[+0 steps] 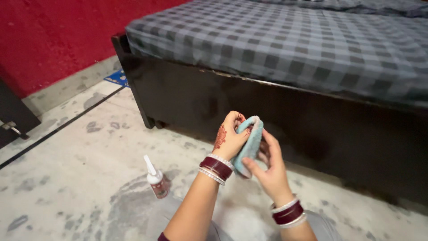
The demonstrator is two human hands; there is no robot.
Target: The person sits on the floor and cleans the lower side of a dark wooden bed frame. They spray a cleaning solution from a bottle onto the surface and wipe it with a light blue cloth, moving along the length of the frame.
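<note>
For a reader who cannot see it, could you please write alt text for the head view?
Two bare hands, left hand and right hand, hold a light blue slipper between them above a grey floor. A small white glue bottle with a pointed nozzle stands on the floor to the left, and a dark bed with a checked grey sheet lies behind.

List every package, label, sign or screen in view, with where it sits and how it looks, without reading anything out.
Small bottle: upright on the floor, left of the left hand; white with a long pointed nozzle and a reddish label around its body.
Blue flat piece: on the floor by the bed corner near the red wall; too small to tell if it is a package.
No signs or screens.
</note>
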